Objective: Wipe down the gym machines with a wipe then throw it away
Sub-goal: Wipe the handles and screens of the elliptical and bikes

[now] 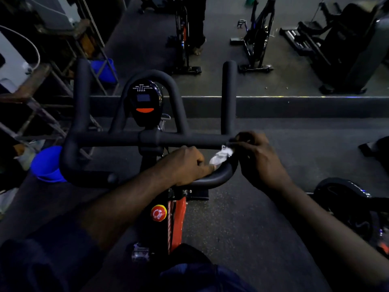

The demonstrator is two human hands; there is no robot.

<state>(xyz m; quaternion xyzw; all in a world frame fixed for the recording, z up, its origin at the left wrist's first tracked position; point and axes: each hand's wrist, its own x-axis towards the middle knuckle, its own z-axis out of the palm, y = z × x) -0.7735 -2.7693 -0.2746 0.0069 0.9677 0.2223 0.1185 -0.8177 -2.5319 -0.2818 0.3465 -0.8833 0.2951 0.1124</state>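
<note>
- Dark rubber flooring (242, 218) ran under a dim gym. A second bike (256, 39) and a black machine (341, 51) stood far off beyond a low step, and a blue tub (47, 165) sat on the near left.
- A small, crumpled white wipe (221, 155) lay on the right bend of the spin bike's handlebar (117, 138), between the two hands.
- Fingers of the right hand (261, 161) were curled over that bend, apparently pinching the wipe's far end against the bar.
- Fingers of the left hand (187, 165) were curled together round the near curve of the handlebar, and one fingertip touched the wipe's near end.
- Bunched so tightly, the wad probably covered only a narrow strip, so a quick pass could have left much of the bar untouched. The left horn and the middle loop were well apart from it.
- Held only at its ends, the wipe could have torn or slipped free if dragged hard along the padded bar. It might then have dropped to the floor and picked up grit.
- Inside the loop sat the console (145, 102). A damp wipe pressed firmly there might have left moisture on the small screen or pushed its orange button.
- Below the left forearm was the red knob (158, 213), which a broad sweep of that arm could have knocked.
- Low light would have made missed patches hard to spot.
</note>
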